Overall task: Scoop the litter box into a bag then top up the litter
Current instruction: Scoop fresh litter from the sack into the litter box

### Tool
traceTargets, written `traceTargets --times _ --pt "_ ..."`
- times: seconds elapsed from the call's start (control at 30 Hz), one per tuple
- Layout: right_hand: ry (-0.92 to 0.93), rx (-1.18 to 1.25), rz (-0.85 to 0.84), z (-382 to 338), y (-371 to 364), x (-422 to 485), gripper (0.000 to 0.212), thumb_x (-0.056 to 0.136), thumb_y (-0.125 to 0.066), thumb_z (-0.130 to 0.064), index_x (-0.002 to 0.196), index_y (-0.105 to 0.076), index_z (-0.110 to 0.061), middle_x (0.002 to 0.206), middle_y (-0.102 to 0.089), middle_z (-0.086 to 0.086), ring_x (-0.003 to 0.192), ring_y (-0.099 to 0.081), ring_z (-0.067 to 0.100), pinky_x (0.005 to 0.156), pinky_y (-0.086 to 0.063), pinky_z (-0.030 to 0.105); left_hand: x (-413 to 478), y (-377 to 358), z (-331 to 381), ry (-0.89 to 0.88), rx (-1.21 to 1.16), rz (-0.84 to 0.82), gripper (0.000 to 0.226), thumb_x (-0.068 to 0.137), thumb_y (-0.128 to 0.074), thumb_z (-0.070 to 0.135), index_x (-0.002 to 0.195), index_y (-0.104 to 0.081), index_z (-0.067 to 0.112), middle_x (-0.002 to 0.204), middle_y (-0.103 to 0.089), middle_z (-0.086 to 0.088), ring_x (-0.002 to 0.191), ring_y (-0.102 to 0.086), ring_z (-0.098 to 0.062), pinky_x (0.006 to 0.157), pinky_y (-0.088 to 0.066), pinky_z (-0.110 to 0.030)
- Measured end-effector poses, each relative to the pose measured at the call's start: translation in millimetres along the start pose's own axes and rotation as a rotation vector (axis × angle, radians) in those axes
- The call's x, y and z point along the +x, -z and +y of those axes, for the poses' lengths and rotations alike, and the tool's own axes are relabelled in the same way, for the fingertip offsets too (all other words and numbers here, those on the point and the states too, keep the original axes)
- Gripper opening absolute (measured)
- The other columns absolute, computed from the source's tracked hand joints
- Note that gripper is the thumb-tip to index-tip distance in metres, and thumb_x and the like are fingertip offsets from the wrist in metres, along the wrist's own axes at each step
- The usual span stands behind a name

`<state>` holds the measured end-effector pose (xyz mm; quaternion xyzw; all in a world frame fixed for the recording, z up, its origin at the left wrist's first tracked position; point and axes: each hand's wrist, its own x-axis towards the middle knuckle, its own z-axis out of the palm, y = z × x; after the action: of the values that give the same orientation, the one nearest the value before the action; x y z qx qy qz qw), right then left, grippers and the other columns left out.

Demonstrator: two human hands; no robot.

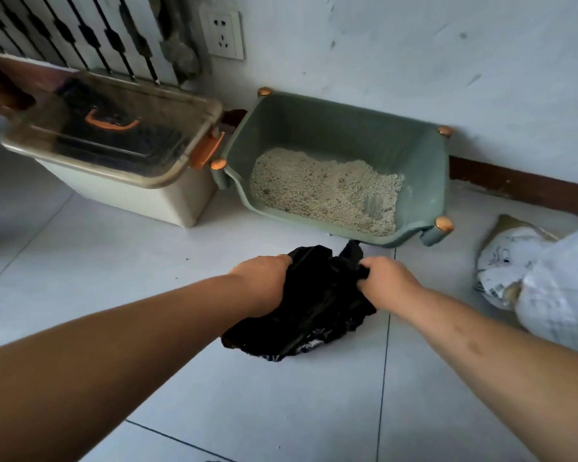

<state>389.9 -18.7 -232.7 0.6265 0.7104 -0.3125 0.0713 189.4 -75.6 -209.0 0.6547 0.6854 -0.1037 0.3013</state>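
The left hand [264, 281] and right hand [386, 278] each gripped the crumpled black bag [314, 321] in curled fingers, apparently spreading its mouth for scooping, with the litter box [314, 128] just beyond those fingers.

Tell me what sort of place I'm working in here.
Probably a home, a floor corner kept for a cat: a green litter box against the wall, a lidded storage bin beside it, a wall socket above.
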Motion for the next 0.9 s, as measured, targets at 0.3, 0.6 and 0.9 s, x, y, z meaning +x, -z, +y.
traceTargets --times 0.3,0.6,0.9 --pt "0.283 -0.373 -0.062 13.1 114.6 -13.9 0.033 0.094 -0.054 -0.034 0.120 -0.063 -0.015 0.120 -0.064 0.003 0.104 -0.061 0.023 0.085 -0.046 0.028 9.5 45.2 112.4 -0.003 0.101 0.050 0.039 0.099 -0.048 0.025 0.135 -0.050 0.010 0.130 -0.059 -0.011 0.115 -0.058 -0.031 0.091 -0.048 -0.036" --pt "0.288 0.071 0.246 109.1 198.9 -33.1 0.016 0.086 -0.058 -0.017 0.087 -0.071 -0.008 0.081 -0.068 0.002 0.080 -0.066 0.024 0.079 -0.054 0.045 40.8 57.0 263.0 -0.111 -0.119 0.110 0.038 0.098 -0.051 0.031 0.127 -0.058 0.008 0.122 -0.063 -0.012 0.106 -0.061 -0.028 0.084 -0.050 -0.033" --pt "-0.080 0.262 0.417 255.8 201.1 -77.9 0.017 0.089 -0.056 -0.029 0.084 -0.071 -0.022 0.077 -0.070 -0.005 0.074 -0.066 0.015 0.073 -0.056 0.037 67.0 -9.8 374.3 -0.043 -0.337 -0.146 0.078 0.079 -0.063 0.069 0.124 -0.044 0.009 0.103 -0.056 -0.006 0.084 -0.055 -0.018 0.062 -0.045 -0.026"
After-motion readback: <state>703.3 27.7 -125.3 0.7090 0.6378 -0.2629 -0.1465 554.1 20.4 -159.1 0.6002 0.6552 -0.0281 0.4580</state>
